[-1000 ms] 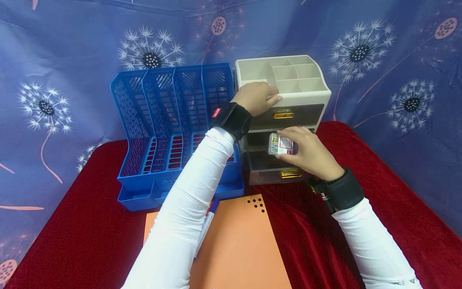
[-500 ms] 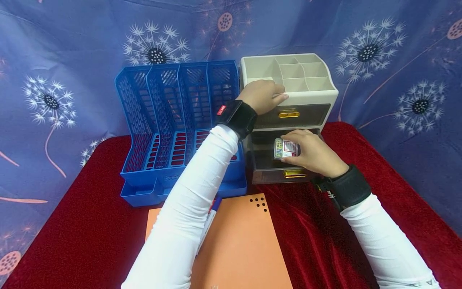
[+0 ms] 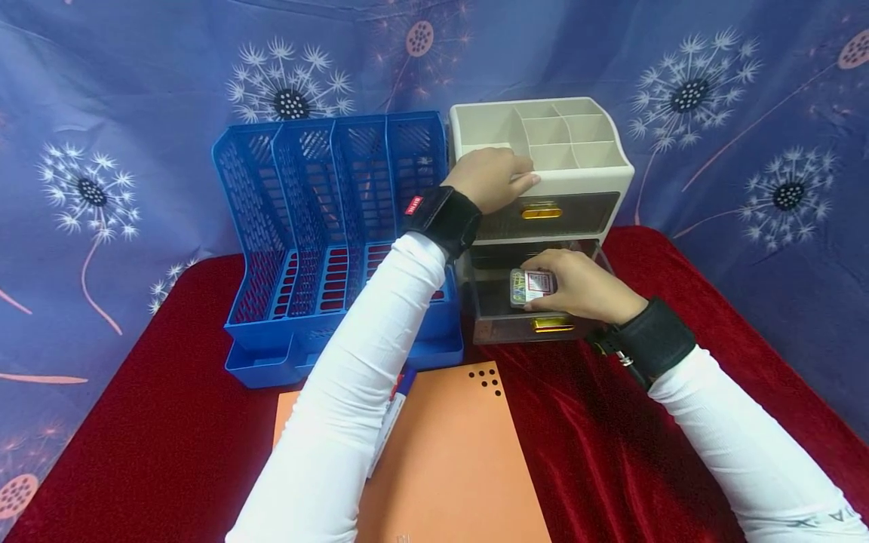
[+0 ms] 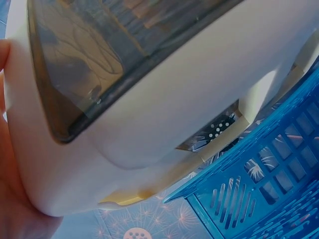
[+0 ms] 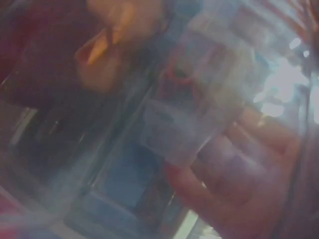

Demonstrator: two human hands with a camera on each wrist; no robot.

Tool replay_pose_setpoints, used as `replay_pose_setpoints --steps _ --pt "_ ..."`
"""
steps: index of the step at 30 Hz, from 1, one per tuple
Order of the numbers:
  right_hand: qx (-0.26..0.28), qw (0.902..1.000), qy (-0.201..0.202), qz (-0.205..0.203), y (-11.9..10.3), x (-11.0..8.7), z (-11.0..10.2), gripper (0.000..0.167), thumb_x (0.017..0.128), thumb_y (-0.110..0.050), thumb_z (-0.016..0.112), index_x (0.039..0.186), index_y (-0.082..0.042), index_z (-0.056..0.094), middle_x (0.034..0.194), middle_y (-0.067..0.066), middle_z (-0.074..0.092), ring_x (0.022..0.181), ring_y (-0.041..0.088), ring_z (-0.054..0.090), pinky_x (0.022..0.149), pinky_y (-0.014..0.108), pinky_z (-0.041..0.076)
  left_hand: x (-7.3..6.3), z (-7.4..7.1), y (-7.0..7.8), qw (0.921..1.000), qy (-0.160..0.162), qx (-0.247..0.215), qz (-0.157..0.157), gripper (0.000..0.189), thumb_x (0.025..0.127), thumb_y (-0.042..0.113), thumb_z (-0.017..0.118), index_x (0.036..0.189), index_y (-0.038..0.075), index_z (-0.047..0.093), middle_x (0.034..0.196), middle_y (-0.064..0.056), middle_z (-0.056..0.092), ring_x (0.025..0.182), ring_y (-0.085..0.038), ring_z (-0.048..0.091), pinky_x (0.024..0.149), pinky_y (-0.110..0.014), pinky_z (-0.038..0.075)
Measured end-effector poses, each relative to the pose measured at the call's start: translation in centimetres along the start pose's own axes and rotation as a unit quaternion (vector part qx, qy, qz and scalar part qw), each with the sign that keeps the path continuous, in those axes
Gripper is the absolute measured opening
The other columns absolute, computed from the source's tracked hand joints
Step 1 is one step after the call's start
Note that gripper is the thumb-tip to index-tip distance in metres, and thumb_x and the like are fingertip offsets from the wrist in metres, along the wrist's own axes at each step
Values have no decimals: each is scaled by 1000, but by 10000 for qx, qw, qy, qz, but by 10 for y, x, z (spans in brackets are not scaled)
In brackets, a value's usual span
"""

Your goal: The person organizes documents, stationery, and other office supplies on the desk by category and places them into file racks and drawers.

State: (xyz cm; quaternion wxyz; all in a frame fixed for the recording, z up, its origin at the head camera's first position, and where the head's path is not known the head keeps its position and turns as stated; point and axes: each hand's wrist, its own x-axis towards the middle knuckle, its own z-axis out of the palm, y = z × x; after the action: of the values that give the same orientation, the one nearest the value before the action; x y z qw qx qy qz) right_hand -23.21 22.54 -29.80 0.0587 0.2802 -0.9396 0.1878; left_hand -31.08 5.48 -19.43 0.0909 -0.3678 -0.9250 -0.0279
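In the head view, my left hand [image 3: 494, 179] grips the top front edge of a cream desk organizer [image 3: 577, 185], at its left part. The left wrist view shows that hand [image 4: 20, 194] wrapped around the rounded cream edge [image 4: 35, 184]. Below, a smoky see-through drawer [image 3: 505, 330] with a gold handle [image 3: 553, 324] is pulled out. Inside its outline, my right hand [image 3: 585, 283] pinches a small clear plastic box [image 3: 531, 287] between thumb and fingers. The box has a red-and-white label and thin coloured pieces inside. Blur softens the box [image 5: 174, 129] in the right wrist view.
A blue file rack [image 3: 333, 226] stands directly left of the organizer. The organizer's upper drawer [image 3: 577, 215] is closed. In front, an orange sheet [image 3: 455, 452] lies on the red cloth [image 3: 136, 392], with a marker [image 3: 390, 422] on it, partly behind my left sleeve.
My right hand has lowered the clear plastic box further into the pulled-out drawer. My left hand keeps its grip on the organizer's edge. The head view has shifted slightly.
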Motion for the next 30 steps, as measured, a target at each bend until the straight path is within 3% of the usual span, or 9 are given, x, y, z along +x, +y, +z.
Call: replay_pose_setpoints --steps 17,30 --pt "51 9964 -554 645 -3 2 0 50 72 -13 81 114 6 61 104 19 64 84 25 60 75 40 49 -2 -1 2 9999 95 -69 31 36 102 38 37 110 14 63 97 0 59 96 -16 55 88 -32 40" --pt "181 9948 -576 820 -2 3 1 46 71 -9 81 110 4 61 100 18 63 83 25 58 75 40 48 -2 0 1 9998 147 -110 41 37 102 38 37 106 13 64 92 -1 58 90 -17 53 86 -31 40"
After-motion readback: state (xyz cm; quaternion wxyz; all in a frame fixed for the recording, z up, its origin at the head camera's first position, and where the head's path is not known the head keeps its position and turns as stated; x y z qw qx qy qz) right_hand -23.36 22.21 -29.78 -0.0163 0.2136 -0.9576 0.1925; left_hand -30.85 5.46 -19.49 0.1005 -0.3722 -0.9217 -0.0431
